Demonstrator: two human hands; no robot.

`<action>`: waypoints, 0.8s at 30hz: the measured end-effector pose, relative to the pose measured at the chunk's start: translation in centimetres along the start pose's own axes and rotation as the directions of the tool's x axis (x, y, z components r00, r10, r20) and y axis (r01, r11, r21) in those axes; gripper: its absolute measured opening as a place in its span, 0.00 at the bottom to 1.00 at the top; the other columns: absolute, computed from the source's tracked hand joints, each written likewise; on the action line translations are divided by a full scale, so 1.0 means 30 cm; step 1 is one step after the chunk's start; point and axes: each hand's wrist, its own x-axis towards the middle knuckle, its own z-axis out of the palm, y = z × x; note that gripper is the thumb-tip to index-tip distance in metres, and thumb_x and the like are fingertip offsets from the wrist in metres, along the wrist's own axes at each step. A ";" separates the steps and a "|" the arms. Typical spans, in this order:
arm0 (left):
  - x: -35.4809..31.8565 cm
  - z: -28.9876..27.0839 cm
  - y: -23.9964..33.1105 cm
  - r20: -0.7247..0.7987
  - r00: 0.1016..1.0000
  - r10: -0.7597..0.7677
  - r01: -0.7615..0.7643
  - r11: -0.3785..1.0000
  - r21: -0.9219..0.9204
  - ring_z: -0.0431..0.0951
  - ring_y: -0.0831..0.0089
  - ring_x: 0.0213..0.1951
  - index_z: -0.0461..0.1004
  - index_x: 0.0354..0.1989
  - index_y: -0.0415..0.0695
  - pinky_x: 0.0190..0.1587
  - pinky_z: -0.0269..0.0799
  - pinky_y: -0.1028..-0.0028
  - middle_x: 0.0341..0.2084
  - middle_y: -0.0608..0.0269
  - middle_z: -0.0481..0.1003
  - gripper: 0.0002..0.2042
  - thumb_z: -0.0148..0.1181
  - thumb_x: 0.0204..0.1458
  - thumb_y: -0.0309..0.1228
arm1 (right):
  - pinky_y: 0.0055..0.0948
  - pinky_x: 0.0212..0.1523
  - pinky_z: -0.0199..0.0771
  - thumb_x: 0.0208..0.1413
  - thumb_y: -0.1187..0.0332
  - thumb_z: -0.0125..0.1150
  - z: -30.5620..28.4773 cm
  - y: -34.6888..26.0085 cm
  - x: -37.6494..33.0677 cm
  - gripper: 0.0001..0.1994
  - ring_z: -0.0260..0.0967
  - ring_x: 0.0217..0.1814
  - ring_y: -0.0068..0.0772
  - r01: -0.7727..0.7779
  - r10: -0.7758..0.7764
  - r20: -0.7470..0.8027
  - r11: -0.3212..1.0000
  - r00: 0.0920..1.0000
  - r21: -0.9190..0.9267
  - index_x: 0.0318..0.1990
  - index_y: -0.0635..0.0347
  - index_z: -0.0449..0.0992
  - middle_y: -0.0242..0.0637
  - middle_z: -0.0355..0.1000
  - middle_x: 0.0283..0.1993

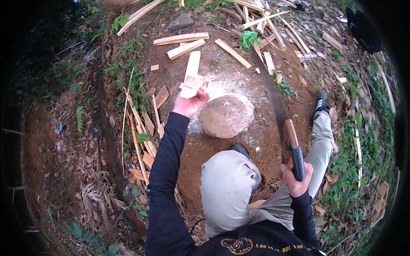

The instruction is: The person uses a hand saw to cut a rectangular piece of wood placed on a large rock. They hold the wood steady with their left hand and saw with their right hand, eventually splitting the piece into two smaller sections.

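Note:
My left hand (pixel 191 103) holds a pale, freshly cut wooden piece (pixel 191 77) upright, out in front of me above the bare soil. My right hand (pixel 295 181) grips the black handle of a long hand saw (pixel 273 100), whose blade points away from me and up to the right. Between the two hands sits a round stone-like block (pixel 226 116) on the ground, ringed with pale sawdust. My left knee (pixel 228 181) is bent up close to me and my right leg (pixel 321 136) stretches out beside the saw.
Several cut wooden slats (pixel 181 39) and sticks lie scattered on the soil beyond the block. Thin offcuts (pixel 143 132) pile up at the left by grass. A green scrap (pixel 250 38) lies among the far sticks. A dark shape (pixel 363 27) stands at top right.

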 end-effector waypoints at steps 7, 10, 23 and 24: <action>-0.016 0.065 -0.139 0.325 0.902 -0.284 0.353 0.918 -0.179 0.71 0.72 0.26 0.61 0.57 0.30 0.42 0.77 0.65 0.27 0.61 0.63 0.21 0.50 0.63 0.34 | 0.21 0.13 0.58 0.50 0.81 0.62 -0.016 0.061 0.005 0.10 0.61 0.11 0.18 0.096 -0.095 0.063 0.995 0.993 -0.002 0.23 0.62 0.67 0.29 0.64 0.13; -0.005 0.107 -0.208 0.477 0.846 -0.237 0.369 0.906 -0.205 0.71 0.72 0.24 0.61 0.57 0.30 0.32 0.79 0.70 0.27 0.59 0.63 0.20 0.52 0.63 0.33 | 0.21 0.13 0.59 0.51 0.80 0.62 -0.021 0.065 0.004 0.10 0.61 0.11 0.18 0.085 -0.084 0.064 0.996 0.994 -0.005 0.24 0.62 0.66 0.29 0.64 0.13; -0.002 0.216 -0.513 0.707 0.707 0.011 0.538 0.641 -0.547 0.73 0.71 0.17 0.63 0.52 0.34 0.20 0.81 0.73 0.27 0.57 0.64 0.12 0.50 0.62 0.25 | 0.20 0.13 0.56 0.52 0.78 0.63 -0.015 0.043 0.018 0.10 0.58 0.10 0.17 -0.069 0.070 -0.017 0.996 0.997 0.053 0.23 0.62 0.67 0.29 0.63 0.12; 0.001 0.217 -0.524 0.723 0.691 0.022 0.559 0.618 -0.553 0.73 0.71 0.17 0.63 0.52 0.34 0.19 0.81 0.73 0.27 0.57 0.64 0.12 0.50 0.62 0.24 | 0.20 0.13 0.56 0.52 0.78 0.63 -0.011 0.042 0.020 0.10 0.58 0.10 0.17 -0.078 0.079 -0.019 0.995 0.997 0.059 0.24 0.62 0.67 0.29 0.63 0.12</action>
